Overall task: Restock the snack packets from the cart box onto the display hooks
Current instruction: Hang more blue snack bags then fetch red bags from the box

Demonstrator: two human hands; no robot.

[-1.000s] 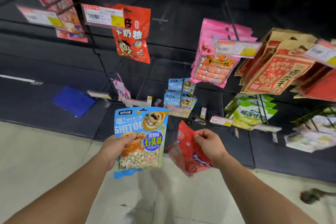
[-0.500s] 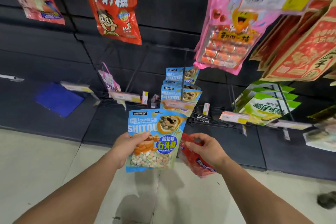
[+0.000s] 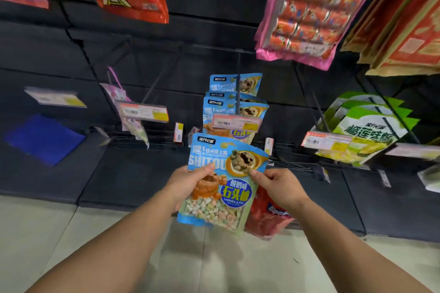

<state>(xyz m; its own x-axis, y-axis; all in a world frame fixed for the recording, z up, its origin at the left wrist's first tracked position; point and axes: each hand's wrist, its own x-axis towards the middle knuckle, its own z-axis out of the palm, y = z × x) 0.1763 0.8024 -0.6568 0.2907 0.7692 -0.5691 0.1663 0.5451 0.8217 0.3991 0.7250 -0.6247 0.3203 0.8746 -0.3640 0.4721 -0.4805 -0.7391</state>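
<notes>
Display hook (image 3: 236, 93) above both hands carries matching blue packets (image 3: 234, 112), price tag at tip. Blue packet (image 3: 221, 183) held upright between hands, just below tag. Left hand (image 3: 188, 185) grips its left edge; right hand (image 3: 277, 185) pinches right edge, also holds red packet (image 3: 266, 219) beneath. Risk: hang hole misses hook tip behind tag; red packet slips from shared grip.

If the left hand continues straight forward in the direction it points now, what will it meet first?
Probably the price tag on the hook, then the matching blue packets behind it. The left hand holds the blue packet just below them; depth is unclear.
</notes>
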